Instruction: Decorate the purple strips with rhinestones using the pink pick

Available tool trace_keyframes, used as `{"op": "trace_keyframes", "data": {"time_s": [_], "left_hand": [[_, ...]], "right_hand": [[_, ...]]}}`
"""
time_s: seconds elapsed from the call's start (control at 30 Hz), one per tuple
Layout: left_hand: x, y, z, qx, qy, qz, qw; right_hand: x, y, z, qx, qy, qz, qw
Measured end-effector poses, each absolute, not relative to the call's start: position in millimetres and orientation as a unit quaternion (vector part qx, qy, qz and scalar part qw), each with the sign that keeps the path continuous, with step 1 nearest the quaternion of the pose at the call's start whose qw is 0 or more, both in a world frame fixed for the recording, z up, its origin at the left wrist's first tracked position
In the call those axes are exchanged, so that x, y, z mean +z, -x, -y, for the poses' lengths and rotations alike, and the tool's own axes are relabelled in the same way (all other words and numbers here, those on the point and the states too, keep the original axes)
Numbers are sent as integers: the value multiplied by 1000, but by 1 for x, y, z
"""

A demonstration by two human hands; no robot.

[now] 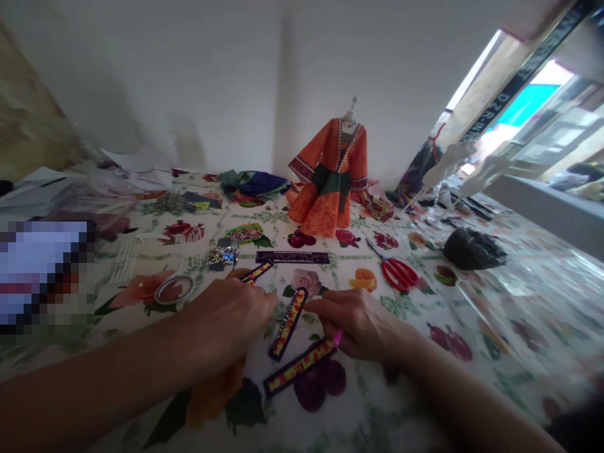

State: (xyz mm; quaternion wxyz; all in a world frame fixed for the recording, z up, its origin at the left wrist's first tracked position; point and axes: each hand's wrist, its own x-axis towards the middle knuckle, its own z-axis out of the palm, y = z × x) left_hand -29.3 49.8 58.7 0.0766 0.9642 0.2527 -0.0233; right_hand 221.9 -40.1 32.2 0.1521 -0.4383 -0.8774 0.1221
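My left hand (243,308) is closed, its fingers curled down and mostly hidden by its back. A short patterned trim strip (258,271) shows just beyond it. Between my hands lies another trim strip (289,324), dark-edged with a yellow and red pattern and a row of small pale beads along one side. My right hand (352,321) has its index finger at the upper end of this strip. Its other fingers are curled round a pink stick-like thing (338,337), of which only the end shows. Below, a longer patterned trim strip (301,367) lies slantwise, partly under that hand.
A small orange dress (330,170) stands on a mannequin at the back. Ahead lie a dark beaded strip (292,257), a dish of colourful beads (244,233) and silvery sequins (223,255). Red-handled scissors (399,274), a tape roll (174,290) and a black bundle (474,248) flank them.
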Motion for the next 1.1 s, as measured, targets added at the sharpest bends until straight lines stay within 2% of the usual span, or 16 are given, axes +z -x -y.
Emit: {"op": "trace_keyframes", "data": {"time_s": [0.1, 0.23, 0.37, 0.57, 1.1], "left_hand": [[57, 27, -54, -42, -965, -255, 37], [53, 24, -48, -5, -981, -195, -4], [48, 21, -42, 44, -987, -152, -17], [43, 18, -36, 164, -980, -98, -49], [36, 15, -28, 202, -974, -63, -81]], "right_hand": [[38, -220, 42, 115, 426, 871, 217], [50, -220, 44, 108, 450, 822, 330], [55, -224, 45, 105, 482, 779, 387], [52, -227, 45, 117, 499, 768, 384], [42, -228, 43, 144, 493, 772, 374]]}}
